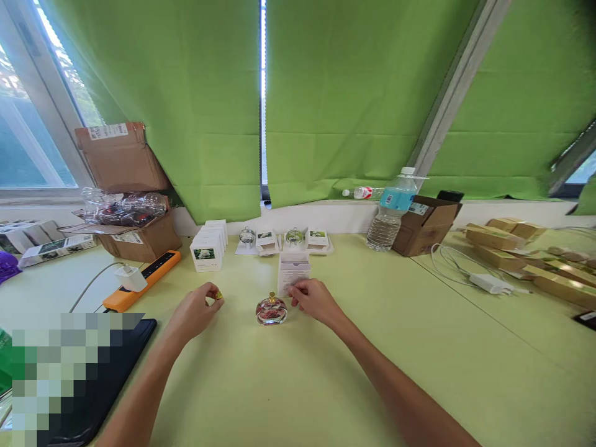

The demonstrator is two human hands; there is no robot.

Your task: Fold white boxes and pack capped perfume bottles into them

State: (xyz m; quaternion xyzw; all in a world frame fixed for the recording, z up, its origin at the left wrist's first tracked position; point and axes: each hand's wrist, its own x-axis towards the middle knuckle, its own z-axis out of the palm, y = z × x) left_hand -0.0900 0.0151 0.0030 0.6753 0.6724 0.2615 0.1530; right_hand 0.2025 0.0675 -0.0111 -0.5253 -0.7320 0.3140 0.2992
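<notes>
A small round glass perfume bottle (271,310) with reddish liquid and a gold neck stands on the pale green table (326,372) between my hands. My left hand (198,310) is closed in a pinch on a small gold cap (218,296), just left of the bottle. My right hand (314,301) rests right of the bottle, its fingers closed on the lower edge of an upright white box (293,271).
Behind stand a stack of white boxes (208,246), more small bottles and boxes (284,239), a water bottle (392,210) and cardboard boxes (135,205) (426,225). An orange power strip (142,279) lies left, a dark pad (107,366) near left, chargers and wooden boxes (521,261) right.
</notes>
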